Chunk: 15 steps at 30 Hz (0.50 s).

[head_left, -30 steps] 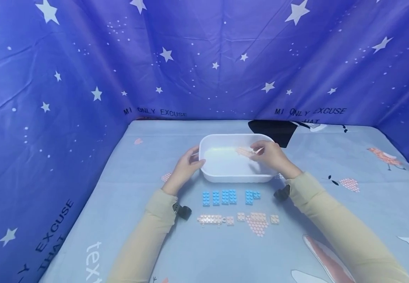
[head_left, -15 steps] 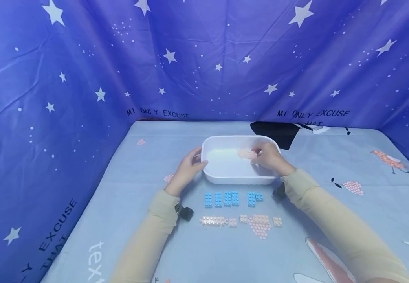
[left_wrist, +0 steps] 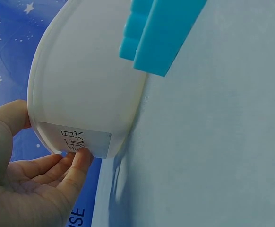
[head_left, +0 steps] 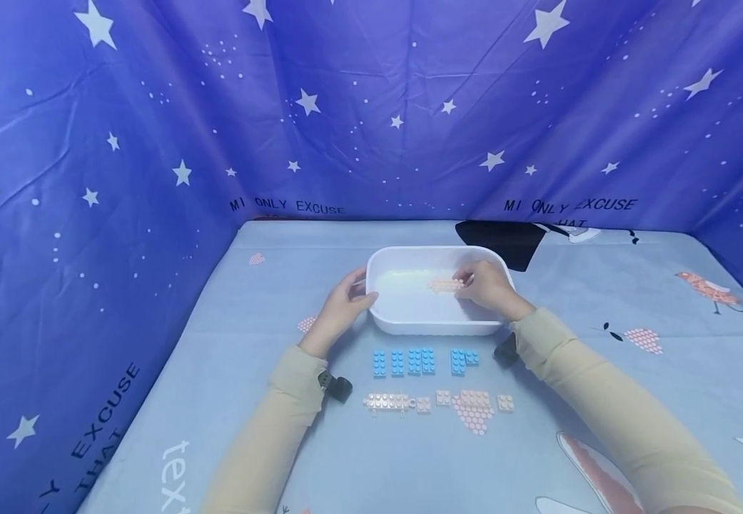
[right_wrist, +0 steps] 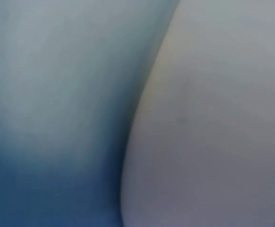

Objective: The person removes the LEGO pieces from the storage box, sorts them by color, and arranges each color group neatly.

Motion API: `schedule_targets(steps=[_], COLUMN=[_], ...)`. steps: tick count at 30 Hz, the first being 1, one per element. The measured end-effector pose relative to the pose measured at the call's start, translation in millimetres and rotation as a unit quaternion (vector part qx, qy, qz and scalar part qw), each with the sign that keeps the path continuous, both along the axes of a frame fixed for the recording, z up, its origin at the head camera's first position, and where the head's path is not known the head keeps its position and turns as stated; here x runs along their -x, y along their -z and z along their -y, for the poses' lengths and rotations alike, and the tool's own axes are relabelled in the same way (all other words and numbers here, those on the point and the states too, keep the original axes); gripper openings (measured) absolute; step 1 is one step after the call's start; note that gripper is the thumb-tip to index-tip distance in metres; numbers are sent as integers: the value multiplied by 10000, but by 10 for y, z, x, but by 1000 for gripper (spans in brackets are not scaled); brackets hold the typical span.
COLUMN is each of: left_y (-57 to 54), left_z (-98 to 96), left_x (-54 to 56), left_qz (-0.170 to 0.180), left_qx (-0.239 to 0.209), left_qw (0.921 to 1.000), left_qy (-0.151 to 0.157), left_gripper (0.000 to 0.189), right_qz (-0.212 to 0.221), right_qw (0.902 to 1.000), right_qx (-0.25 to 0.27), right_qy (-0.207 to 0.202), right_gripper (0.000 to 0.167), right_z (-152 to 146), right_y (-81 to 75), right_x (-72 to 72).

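Note:
In the head view, a white plastic tub (head_left: 435, 328) stands in the middle of the bed-like blue cloth. My left hand (head_left: 339, 310) holds its left end. In the left wrist view, the thumb is at the rim and the fingertips lie against a label (left_wrist: 97, 142) on the outer wall. My right hand (head_left: 489, 289) reaches inside the tub over its right end and pinches the right end of a pale orange studded building brick piece (head_left: 443, 285). The right wrist view shows only the tub's outer wall (right_wrist: 213, 132) and cloth; the hand is out of sight there.
Several blue building bricks (head_left: 428, 361) line up in front of the tub. Nearer me lies a row of pale pink bricks, including a long one with side loops (head_left: 387, 402) and a small square one (head_left: 504, 403). A starry purple curtain (head_left: 403, 143) hangs behind.
The orange piece has shifted slightly towards me inside the tub and now lies straighter across it, with my right fingers at its end. My left hand keeps its place on the tub.

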<state>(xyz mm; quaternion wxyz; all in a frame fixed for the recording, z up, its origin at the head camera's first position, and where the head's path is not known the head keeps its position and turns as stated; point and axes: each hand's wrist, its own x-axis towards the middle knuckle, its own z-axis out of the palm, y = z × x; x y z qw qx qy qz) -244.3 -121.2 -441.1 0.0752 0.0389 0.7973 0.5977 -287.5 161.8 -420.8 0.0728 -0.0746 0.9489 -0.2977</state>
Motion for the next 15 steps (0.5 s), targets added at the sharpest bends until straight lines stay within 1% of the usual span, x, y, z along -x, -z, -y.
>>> schedule_targets(steps=[8, 15], left_y=[11, 6], left_z=[5, 2], left_x=[5, 5], left_qz=[27, 16], left_qx=[-23, -19], left_qw=[10000, 10000], left_qy=[0, -15], left_gripper=[64, 63], right_qz=[160, 332], right_qw=[9998, 9994], right_qx=[88, 110], right_qy=[21, -17], right_gripper=[31, 26], right_z=[5, 18], right_y=[-14, -14], right_x=[-17, -18])
